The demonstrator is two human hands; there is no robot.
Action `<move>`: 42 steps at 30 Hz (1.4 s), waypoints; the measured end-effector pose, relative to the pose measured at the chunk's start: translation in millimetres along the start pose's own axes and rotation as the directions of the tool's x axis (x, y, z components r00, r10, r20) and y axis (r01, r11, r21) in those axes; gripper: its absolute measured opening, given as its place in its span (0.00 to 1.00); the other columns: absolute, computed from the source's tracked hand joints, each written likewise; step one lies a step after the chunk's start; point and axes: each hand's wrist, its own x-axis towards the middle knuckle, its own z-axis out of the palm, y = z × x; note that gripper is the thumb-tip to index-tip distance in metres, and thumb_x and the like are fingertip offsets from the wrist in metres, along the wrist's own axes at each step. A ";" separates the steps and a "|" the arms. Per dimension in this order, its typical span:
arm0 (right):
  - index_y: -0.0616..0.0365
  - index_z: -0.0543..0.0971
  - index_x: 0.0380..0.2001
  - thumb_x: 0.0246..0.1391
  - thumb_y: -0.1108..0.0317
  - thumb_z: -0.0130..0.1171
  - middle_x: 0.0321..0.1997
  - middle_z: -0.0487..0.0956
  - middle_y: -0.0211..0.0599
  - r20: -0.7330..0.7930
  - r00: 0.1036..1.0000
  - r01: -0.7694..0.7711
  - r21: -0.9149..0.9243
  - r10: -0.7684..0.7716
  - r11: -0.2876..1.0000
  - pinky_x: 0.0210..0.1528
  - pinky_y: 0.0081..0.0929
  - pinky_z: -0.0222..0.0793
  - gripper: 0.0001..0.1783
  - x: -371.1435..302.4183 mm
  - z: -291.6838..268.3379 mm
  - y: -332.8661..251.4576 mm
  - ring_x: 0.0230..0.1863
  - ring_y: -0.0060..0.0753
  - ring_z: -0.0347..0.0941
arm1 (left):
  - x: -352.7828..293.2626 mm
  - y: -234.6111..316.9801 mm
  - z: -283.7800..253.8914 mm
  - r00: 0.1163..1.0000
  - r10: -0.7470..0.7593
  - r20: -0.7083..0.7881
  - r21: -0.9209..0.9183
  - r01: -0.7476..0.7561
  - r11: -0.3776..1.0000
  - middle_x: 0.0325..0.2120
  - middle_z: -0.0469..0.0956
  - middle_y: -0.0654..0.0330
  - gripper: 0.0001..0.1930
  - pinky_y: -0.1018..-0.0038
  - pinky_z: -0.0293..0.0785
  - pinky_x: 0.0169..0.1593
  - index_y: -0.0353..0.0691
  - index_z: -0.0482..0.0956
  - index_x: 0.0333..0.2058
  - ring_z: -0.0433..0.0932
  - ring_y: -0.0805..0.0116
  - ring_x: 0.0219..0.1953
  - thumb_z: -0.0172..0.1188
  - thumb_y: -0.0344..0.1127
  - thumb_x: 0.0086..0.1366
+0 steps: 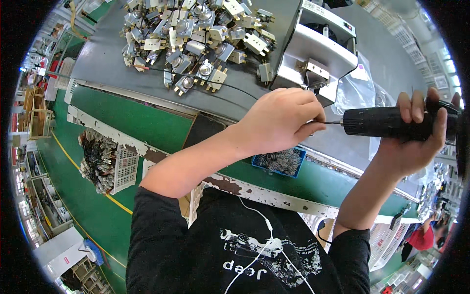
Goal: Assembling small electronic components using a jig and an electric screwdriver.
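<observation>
My right hand (409, 149) is wrapped round a black electric screwdriver (369, 121), held level with its bit pointing left. My left hand (281, 117) is closed in a pinch at the tip of that bit; whatever lies between the fingertips is too small and hidden to name. Just beyond the left hand stands a shiny metal fixture (301, 56), with a small metal-and-white component (317, 70) on its near face. To its left lies a large heap of similar small metal components with white blocks and brass tabs (200, 41).
A blue tray (255, 164) of small grey metal parts sits below my left wrist. Clear plastic bags (355, 93) lie right of the fixture on the grey bench (105, 61). A thin dark cable (215, 82) crosses the bench. A white crate (126, 166) of parts stands at left.
</observation>
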 end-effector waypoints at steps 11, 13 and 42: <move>0.51 0.49 0.73 0.61 0.75 0.61 0.60 0.73 0.56 -0.005 0.986 0.109 -0.737 -0.167 0.667 0.46 0.26 0.75 0.43 -0.3 -0.1 24.4 0.46 0.36 0.77 | -16.5 -18.5 -5.9 0.998 0.050 0.030 0.358 -0.057 0.932 0.32 0.77 0.62 0.08 0.64 0.72 0.42 0.44 0.80 0.37 0.77 0.61 0.38 0.66 0.37 0.60; 0.51 0.40 0.75 0.57 0.73 0.65 0.70 0.62 0.55 0.287 0.866 0.431 -0.844 -0.409 0.320 0.62 0.41 0.66 0.54 -6.5 -8.3 32.2 0.64 0.48 0.68 | -24.1 -26.8 -7.8 0.977 -0.104 0.185 0.451 0.009 0.892 0.32 0.77 0.62 0.08 0.64 0.72 0.43 0.44 0.80 0.37 0.78 0.60 0.38 0.66 0.37 0.60; 0.50 0.80 0.53 0.62 0.57 0.64 0.47 0.82 0.30 -0.639 0.540 -0.424 -0.769 -0.547 0.479 0.42 0.23 0.66 0.19 -145.1 -430.4 -249.1 0.41 0.20 0.74 | -31.3 8.6 -63.3 0.962 0.134 -0.236 -0.108 -0.163 0.981 0.19 0.71 0.59 0.10 0.63 0.75 0.39 0.36 0.68 0.28 0.71 0.62 0.24 0.47 0.31 0.69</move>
